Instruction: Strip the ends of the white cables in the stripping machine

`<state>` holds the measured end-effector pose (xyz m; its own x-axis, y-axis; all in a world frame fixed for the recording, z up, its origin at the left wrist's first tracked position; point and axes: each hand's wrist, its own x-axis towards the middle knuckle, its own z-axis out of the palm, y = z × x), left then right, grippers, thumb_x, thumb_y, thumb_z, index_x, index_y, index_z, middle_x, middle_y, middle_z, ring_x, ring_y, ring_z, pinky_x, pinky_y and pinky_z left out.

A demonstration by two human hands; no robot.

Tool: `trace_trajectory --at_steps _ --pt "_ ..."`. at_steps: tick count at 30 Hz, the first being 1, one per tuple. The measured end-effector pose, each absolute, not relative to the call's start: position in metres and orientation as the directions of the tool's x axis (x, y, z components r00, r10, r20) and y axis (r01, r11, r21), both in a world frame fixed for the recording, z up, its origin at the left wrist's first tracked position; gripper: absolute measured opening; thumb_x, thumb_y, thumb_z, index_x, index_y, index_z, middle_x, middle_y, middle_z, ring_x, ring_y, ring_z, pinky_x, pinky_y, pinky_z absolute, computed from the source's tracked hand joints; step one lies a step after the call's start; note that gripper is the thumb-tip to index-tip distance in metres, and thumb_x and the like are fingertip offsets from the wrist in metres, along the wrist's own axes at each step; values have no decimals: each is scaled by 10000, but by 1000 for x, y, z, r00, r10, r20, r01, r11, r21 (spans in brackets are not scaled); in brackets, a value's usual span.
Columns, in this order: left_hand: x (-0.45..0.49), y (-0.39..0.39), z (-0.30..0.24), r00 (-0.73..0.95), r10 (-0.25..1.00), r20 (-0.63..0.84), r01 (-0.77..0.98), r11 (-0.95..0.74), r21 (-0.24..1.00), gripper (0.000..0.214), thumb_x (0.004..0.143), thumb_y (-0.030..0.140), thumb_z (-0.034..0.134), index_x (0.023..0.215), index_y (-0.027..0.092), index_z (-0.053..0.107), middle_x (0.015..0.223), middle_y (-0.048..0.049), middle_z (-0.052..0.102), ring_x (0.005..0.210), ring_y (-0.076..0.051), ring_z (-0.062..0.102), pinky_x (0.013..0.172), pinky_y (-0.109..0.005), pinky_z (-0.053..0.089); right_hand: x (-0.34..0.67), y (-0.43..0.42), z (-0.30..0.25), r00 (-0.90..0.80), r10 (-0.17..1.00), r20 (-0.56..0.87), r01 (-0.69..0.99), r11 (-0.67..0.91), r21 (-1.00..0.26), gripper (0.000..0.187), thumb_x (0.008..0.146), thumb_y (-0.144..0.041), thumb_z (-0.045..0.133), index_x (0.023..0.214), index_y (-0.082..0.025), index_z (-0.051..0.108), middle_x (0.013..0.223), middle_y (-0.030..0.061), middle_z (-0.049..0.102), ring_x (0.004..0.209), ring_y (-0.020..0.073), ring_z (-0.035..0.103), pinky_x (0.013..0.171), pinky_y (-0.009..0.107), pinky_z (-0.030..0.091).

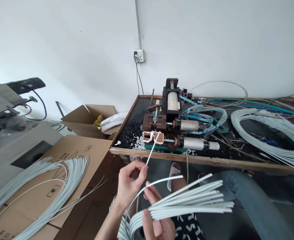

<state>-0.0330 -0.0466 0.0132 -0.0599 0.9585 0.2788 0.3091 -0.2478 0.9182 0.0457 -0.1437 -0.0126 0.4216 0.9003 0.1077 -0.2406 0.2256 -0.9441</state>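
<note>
My left hand [131,181] pinches one thin white cable [151,154] between thumb and fingers. The cable slants up from my fingertips, its end at the white-edged jaw block [159,137] of a pneumatic machine [172,100]; I cannot tell whether it sits in the jaws or just before them. Lower down, my right hand [159,223] is closed around a bundle of white cables [192,203]. Their cut ends fan out to the right, and the rest loops down to the left, out of view. One loose cable [165,180] arcs above the bundle.
The wood-edged table [212,160] bears black and white scraps [138,142], hoses [218,118] and a coil of white cable [239,121]. More cables [79,166] lie on cardboard [96,146] at left. An open carton [79,121] stands behind. Another person's grey-clad leg [254,200] is at right.
</note>
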Motion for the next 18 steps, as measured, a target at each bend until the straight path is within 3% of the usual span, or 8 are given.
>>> trace_trajectory --at_steps 2,5,7,10,14,18 --pt "-48 -56 16 -137 931 337 385 -263 885 239 868 353 699 719 166 702 568 13 626 486 -115 536 471 -207 430 39 -147 -7 416 894 166 -225 278 -934 282 933 -448 666 1193 -383 755 1217 6 750 1113 212 726 957 242 617" --pt "-76 -65 16 -323 893 314 430 -157 889 190 844 362 722 848 172 735 582 22 646 508 -128 584 508 -210 473 31 -150 -1 385 913 132 -363 282 -888 263 948 -458 642 1170 -386 763 1200 18 752 976 194 756 843 238 654" --pt "-96 -69 10 -437 863 253 426 -49 903 329 832 402 728 1058 163 725 581 31 654 513 -138 602 531 -218 488 29 -150 1 341 939 39 -488 212 -847 257 943 -465 654 1155 -376 768 1197 28 747 895 174 763 740 211 658" --pt "-125 -75 -8 -525 832 178 479 115 870 568 838 461 688 1294 129 619 602 20 679 556 -175 648 566 -247 494 33 -150 3 307 949 -68 -550 119 -826 261 921 -457 691 1131 -330 781 1204 57 727 949 186 756 728 201 655" --pt "-159 -82 -39 -470 883 5 710 375 596 431 848 425 598 1181 160 666 613 -7 702 624 -244 698 581 -283 463 42 -148 6 277 957 -90 -557 84 -826 255 922 -445 698 1126 -317 782 1262 61 693 955 178 750 734 209 655" --pt "-174 -84 -56 -420 883 -208 824 467 321 378 880 385 539 1160 179 688 757 -67 764 757 -312 742 602 -315 460 44 -146 6 257 959 -115 -579 58 -813 262 908 -473 708 1118 -334 782 1290 46 685 974 173 753 772 212 659"
